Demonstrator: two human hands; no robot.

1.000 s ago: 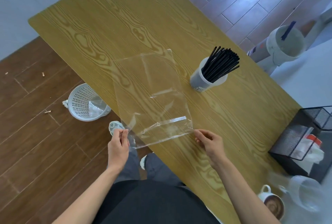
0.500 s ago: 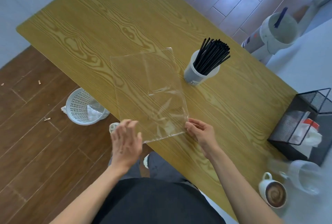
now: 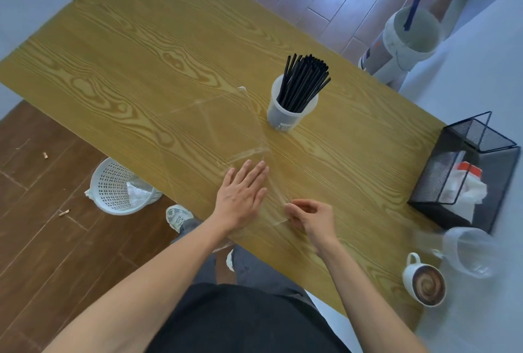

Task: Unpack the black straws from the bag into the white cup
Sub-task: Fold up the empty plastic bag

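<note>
Bag (image 3: 223, 137) under flat left hand (image 3: 240, 197), corner seemingly pinched by right hand (image 3: 310, 215).

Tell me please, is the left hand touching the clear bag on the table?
Touching: the head view shows the left hand lying flat, fingers straight, on the clear bag.

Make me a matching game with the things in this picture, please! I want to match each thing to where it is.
Things:
1. black straws
2. clear bag
3. basket
4. mug

Places:
a. on the floor beside the table
b. at the table's near right corner
c. standing in the white cup
d. flat on the table, under the left hand

Pairs: 1-c, 2-d, 3-a, 4-b
</note>
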